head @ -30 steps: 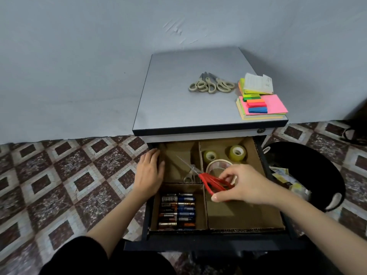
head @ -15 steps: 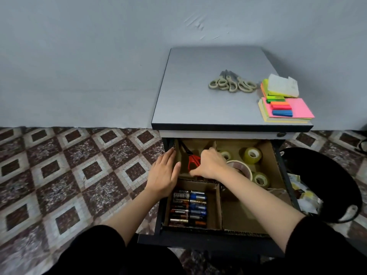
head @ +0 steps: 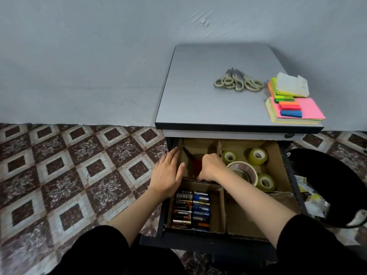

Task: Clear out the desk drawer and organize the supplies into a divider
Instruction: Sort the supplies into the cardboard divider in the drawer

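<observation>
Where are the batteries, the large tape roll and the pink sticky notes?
batteries [head: 191,210], head view, middle of the rows.
large tape roll [head: 243,164], head view, upper rim.
pink sticky notes [head: 310,108], head view, top sheet.

Scissors [head: 238,83], sticky notes [head: 310,108] on desk [head: 198,108]

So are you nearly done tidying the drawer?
About halfway. The batteries and tape rolls sit in their divider sections. The right hand holds red scissors low in the back-left section, and the left hand rests on its wall. The beige scissors and sticky notes wait on the desk top.
</observation>
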Motion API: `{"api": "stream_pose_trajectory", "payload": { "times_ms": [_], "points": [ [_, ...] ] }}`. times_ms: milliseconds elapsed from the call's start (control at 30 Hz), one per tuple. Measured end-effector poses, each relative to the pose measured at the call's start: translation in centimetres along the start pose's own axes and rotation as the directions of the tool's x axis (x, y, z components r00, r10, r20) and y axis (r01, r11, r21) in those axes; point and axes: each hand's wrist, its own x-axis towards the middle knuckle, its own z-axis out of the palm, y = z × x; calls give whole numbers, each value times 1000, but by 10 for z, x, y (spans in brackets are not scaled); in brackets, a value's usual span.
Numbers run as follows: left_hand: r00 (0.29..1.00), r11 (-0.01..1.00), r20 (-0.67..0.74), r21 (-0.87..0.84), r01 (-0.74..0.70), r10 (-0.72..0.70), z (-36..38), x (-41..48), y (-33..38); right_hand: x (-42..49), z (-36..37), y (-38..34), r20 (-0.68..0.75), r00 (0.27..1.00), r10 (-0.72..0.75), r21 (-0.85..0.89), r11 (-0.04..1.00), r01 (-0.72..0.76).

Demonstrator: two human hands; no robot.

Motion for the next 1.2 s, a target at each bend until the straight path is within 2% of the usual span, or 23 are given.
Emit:
{"api": "stream_pose_trajectory", "payload": {
  "times_ms": [133, 200, 300, 467, 600, 733, 800, 867, 933, 1067, 1200],
  "points": [
    [1000, 1000, 6, 19, 13, -13, -1, 0, 1, 1, 2, 0, -58, 998, -3, 58, 998, 6],
    [1000, 999, 11, 32, 13, -13, -2, -1, 1, -2, -2, 1, -137, 991, 11, 148, 989, 9],
    [1000, 999, -1, 44, 26, -26, -4, -1, 1, -11, -22, 7, -247, 969, 14, 180, 983, 31],
    [999, 989, -47, 144, 32, -25, -12, -5, 8, -32, -57, 23, -340, 939, -53, 223, 966, 135],
    [1000, 978, -4, 208, 18, -17, -18, -9, 16, -55, -82, 40, -416, 905, -84, 261, 943, 207],
    [991, 990, -93, 96, 102, -93, -25, -8, 26, -71, -120, 66, -491, 867, -88, 258, 936, 241],
    [982, 998, -186, 35, 43, -36, -34, -1, 37, -73, -139, 78, -530, 845, -65, 250, 941, 230],
    [945, 996, -322, -46, -75, 56, -51, 11, 53, -71, -156, 89, -570, 821, -25, 272, 938, 217],
    [910, 983, -405, -117, -142, 84, -73, 31, 69, -67, -172, 99, -599, 801, 3, 301, 927, 222],
    [936, 978, -352, -189, -85, 13, -107, 86, 96, -56, -198, 107, -640, 768, 4, 294, 925, 240],
    [977, 980, -208, -201, 0, -43, -117, 144, 114, -38, -217, 101, -636, 772, -6, 249, 945, 212]
  ]
}}
